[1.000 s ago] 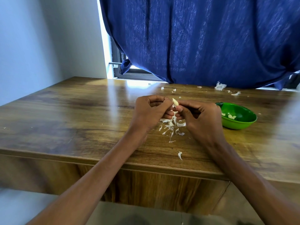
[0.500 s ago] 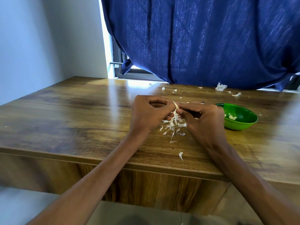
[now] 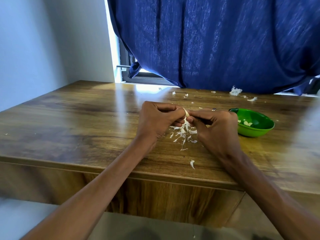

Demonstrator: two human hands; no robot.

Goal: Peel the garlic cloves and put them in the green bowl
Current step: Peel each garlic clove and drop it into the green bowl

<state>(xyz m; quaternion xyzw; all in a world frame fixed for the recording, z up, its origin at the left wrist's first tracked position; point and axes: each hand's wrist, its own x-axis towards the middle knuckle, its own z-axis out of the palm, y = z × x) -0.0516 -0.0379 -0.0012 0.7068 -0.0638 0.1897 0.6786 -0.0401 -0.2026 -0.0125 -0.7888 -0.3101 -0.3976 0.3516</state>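
Observation:
Both hands meet over the middle of the wooden table (image 3: 69,122). My left hand (image 3: 156,121) and my right hand (image 3: 216,129) pinch one pale garlic clove (image 3: 187,113) between their fingertips; most of the clove is hidden by the fingers. A strip of skin hangs below it. Under the hands lies a heap of white garlic skins (image 3: 183,133). The green bowl (image 3: 259,131) stands just right of my right hand and holds a few peeled cloves (image 3: 246,123).
More skin scraps lie at the back of the table, with a larger clump (image 3: 235,91) near the blue curtain (image 3: 216,42). One loose scrap (image 3: 192,164) lies close to the table's front edge. A wall is at the left.
The clove has sunk deeper between my fingertips and shows less. Both hands stay together in the same spot, with only small finger movements.

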